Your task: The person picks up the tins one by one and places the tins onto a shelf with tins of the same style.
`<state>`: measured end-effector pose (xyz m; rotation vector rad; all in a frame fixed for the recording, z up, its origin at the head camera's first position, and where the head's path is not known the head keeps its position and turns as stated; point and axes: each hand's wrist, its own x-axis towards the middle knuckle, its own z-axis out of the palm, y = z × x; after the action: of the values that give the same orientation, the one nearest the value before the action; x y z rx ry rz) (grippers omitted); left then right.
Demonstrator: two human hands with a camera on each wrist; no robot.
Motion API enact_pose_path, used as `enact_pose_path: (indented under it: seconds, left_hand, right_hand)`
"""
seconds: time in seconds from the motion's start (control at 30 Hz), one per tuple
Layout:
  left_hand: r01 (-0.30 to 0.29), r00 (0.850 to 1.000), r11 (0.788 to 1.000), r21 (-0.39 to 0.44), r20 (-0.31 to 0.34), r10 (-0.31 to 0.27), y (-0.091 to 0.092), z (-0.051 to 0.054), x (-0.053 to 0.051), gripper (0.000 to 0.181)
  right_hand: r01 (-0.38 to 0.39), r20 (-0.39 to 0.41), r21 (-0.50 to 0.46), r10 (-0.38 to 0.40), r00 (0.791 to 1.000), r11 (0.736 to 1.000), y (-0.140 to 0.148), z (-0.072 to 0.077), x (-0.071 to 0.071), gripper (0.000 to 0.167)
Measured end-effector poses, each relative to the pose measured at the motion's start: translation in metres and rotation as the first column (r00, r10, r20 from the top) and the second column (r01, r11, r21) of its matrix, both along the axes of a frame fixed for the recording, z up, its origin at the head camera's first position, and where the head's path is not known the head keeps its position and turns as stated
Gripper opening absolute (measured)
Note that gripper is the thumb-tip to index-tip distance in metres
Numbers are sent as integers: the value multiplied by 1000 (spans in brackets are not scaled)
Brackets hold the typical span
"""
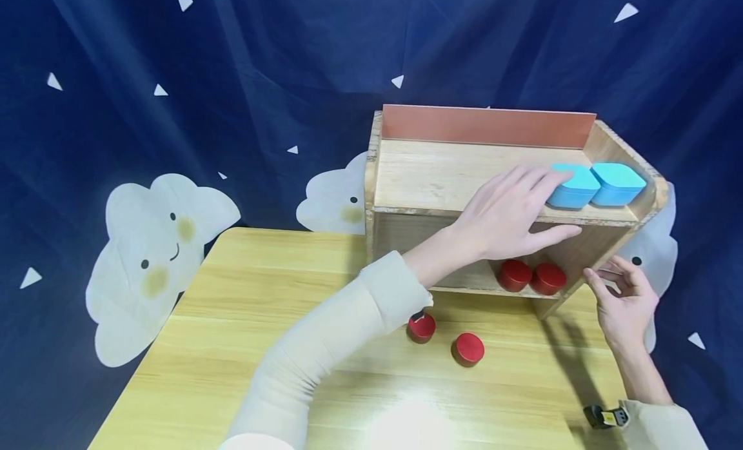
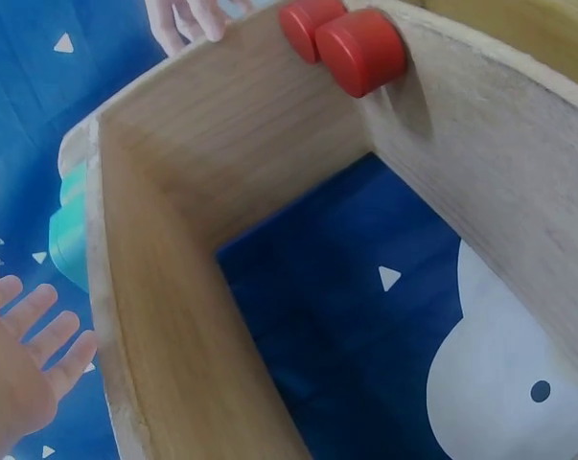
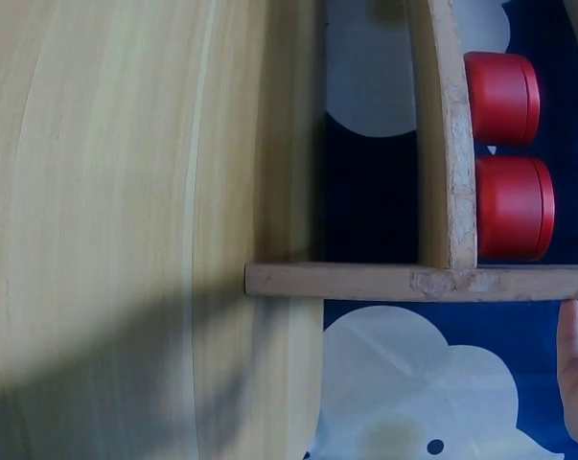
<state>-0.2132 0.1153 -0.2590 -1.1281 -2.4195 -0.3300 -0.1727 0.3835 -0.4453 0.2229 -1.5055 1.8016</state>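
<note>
A wooden two-tier shelf stands on the table. Two blue lidded boxes sit side by side at the right end of its top tier: the left box and the right box. My left hand reaches across the shelf's front edge, fingers extended, fingertips at the left blue box; whether they touch it is hard to tell. Below, two red round tins, one beside the other, stand on the lower tier. My right hand is at the shelf's right side panel, fingertips against it, fingers loosely bent.
Two more red round tins, one left of the other, stand on the wooden table before the shelf. A reddish-brown back board edges the top tier. Behind hangs a dark blue curtain with clouds and triangles.
</note>
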Motion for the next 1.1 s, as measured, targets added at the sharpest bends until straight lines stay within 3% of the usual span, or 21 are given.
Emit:
enact_pose_path:
  seconds: [0.37,0.6,0.9,1.1]
  left_hand:
    - [84,994,994,70,-80,-78,-19,-12,19,79]
    - [166,977,979,121,-155,-146,-31,-26,32,73]
    - [169,971,983,74,-186,-153,-45,-50,40,74]
    - [185,973,982,32,-146,-179,-55,-68,44,76]
  right_hand:
    - [29,34,41,-31,999,999,0,2,0,43]
    - [25,24,46,-26,999,999,-2,2,1,43]
    - [0,6,17,0,1000,1000,-2,1,-1,44]
    - [10,13,11,-10,1000,1000,0,1,0,44]
